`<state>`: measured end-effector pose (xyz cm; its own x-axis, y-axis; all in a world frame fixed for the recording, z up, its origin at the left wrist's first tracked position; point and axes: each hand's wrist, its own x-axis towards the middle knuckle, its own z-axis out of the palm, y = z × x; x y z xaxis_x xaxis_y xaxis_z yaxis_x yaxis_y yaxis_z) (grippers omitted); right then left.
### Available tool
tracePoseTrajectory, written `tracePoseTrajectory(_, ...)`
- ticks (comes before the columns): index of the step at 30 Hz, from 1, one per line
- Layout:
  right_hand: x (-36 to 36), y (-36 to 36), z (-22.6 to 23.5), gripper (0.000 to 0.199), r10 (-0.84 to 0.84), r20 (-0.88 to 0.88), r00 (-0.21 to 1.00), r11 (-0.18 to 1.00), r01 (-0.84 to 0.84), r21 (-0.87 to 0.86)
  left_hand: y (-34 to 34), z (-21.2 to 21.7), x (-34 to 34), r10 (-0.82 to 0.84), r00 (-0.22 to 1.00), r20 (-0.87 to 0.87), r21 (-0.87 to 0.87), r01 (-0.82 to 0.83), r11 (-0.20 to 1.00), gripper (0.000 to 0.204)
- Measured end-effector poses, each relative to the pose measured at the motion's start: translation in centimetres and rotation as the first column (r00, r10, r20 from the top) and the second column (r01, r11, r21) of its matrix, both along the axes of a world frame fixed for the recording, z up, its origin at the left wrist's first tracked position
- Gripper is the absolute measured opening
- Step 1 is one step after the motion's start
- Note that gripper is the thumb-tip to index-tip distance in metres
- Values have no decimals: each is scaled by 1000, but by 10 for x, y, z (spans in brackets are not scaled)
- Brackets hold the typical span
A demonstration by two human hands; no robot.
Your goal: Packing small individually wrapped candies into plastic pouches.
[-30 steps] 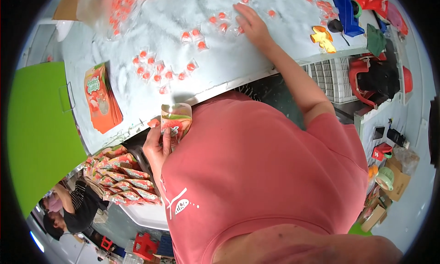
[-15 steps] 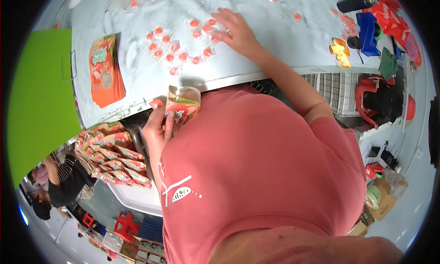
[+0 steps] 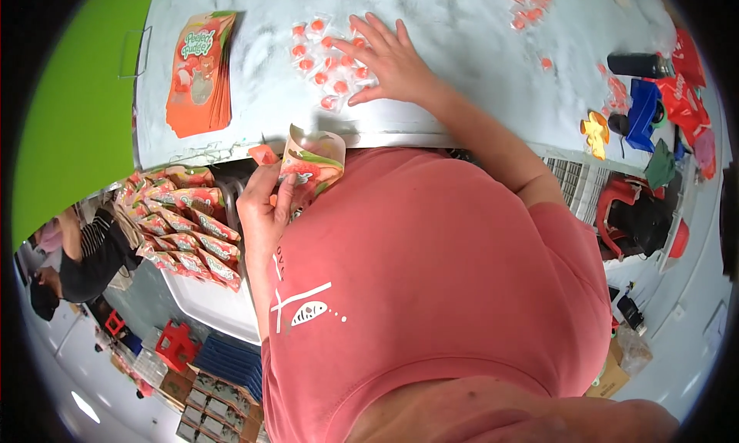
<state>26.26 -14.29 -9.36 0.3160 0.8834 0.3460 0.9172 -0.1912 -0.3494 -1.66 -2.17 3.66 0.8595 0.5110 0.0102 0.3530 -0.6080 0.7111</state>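
The pouch (image 3: 312, 162), orange with a picture on its front and its mouth gaping open, is held just below the near edge of the pale surface (image 3: 477, 50), close against the person's red shirt (image 3: 431, 289). The left hand (image 3: 265, 204) has its grip clenched on the pouch, fingers wrapped round its lower part. The right hand (image 3: 389, 58) lies flat on the surface with fingers spread, its grip released, resting against a cluster of small wrapped orange sweets (image 3: 327, 58). A stack of flat pouches (image 3: 200, 73) lies on the surface to the left. Filled pouches (image 3: 181, 227) sit in a white tub (image 3: 208, 304) below.
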Motion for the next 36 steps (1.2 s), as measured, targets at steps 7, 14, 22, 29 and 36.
tracePoseTrajectory(7,5,17,-3,60,155,44,987,984,-158,80,23,1,-1,8,998,65,258,-25,966,18)
tracePoseTrajectory(14,20,31,-19,25,168,159,973,978,-185,96,38,-6,21,94,990,107,112,-106,988,18)
tracePoseTrajectory(22,28,36,48,19,156,-778,609,974,38,225,43,-15,56,59,989,138,102,-73,992,19)
tracePoseTrajectory(29,36,41,120,15,380,-327,865,904,-422,-68,45,-18,89,-102,980,169,491,6,871,20)
tracePoseTrajectory(36,24,53,129,22,176,-505,845,971,-234,-53,49,-31,97,-54,980,190,418,-31,908,22)
